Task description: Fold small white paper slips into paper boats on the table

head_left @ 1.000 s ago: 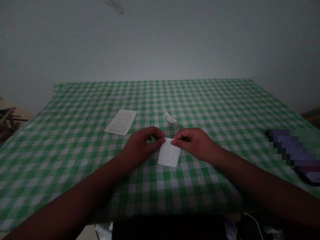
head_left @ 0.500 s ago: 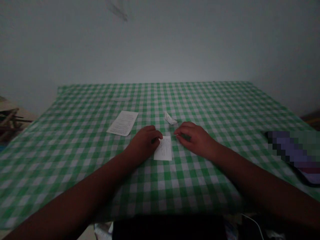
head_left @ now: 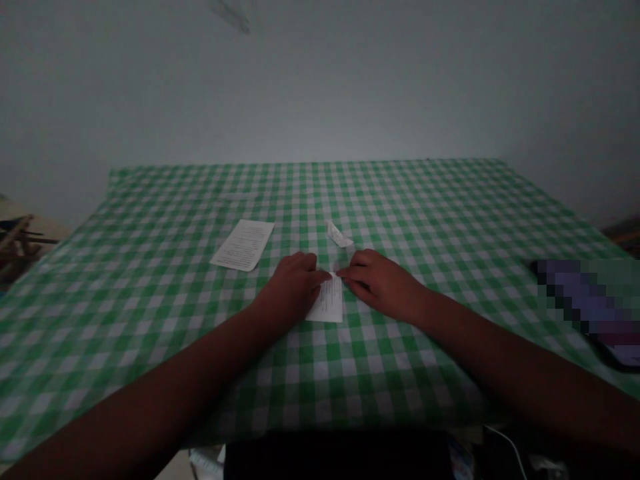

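Observation:
A small printed piece of paper [head_left: 327, 305] lies flat on the cloth in front of me, its upper left part covered by my fingers. My left hand [head_left: 295, 283] is closed at its top edge, thumb and fingers on the paper. From the other side, my right hand [head_left: 383, 281] pinches at the top right corner, its fingertips almost meeting the left thumb. Just beyond my hands rests a small folded paper boat [head_left: 340, 235] with print on it.
A larger printed sheet [head_left: 244, 245] lies to the left, one corner rounded. Green and white checked cloth [head_left: 400, 373] covers the table. A phone-like dark device [head_left: 580, 300], partly pixelated, lies at the right. Behind the table stands a pale wall [head_left: 320, 80].
My right hand has moved left onto the paper's top corner. My left thumb has slid right along the top edge, so both hands' fingertips are now close together.

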The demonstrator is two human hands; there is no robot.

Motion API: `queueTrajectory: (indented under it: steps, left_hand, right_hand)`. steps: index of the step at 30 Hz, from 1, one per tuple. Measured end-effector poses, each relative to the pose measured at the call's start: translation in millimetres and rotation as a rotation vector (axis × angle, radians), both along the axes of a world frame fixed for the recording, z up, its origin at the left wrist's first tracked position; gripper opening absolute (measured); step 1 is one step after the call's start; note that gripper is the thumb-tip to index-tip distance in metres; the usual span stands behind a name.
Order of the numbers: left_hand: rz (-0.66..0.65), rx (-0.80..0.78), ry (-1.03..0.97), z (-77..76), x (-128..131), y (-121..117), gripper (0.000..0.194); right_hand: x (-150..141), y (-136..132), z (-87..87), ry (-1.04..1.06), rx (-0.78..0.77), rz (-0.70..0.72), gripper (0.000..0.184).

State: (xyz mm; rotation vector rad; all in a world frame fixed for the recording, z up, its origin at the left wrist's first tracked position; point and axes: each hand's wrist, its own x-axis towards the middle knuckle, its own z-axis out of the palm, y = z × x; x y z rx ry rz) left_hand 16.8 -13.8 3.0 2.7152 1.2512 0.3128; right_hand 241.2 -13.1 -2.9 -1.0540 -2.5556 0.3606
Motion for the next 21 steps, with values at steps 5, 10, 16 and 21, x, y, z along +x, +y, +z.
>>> queueTrajectory:
  steps: [5,10,16,21]
  left_hand:
    - [0.003,-0.01,0.003,0.8,0.6,-1.1,0.031]
    - [0.01,-0.01,0.016,1.3,1.4,-1.3,0.031]
    - [0.016,-0.013,0.012,-0.5,0.9,-1.0,0.03]
    - [0.017,-0.003,0.015,-0.8,1.3,-1.2,0.029]
  right_hand:
    - [-0.4,-2.3,2.1,-0.075,0.021,-0.002,0.027]
    - [0.0,-5.7,10.0,-0.174,0.013,0.039,0.029]
    - [-1.2,-16.3,19.5,-0.275,0.027,0.139,0.028]
    - [-1.2,-25.8,24.7,-0.291,0.028,0.264,0.028]
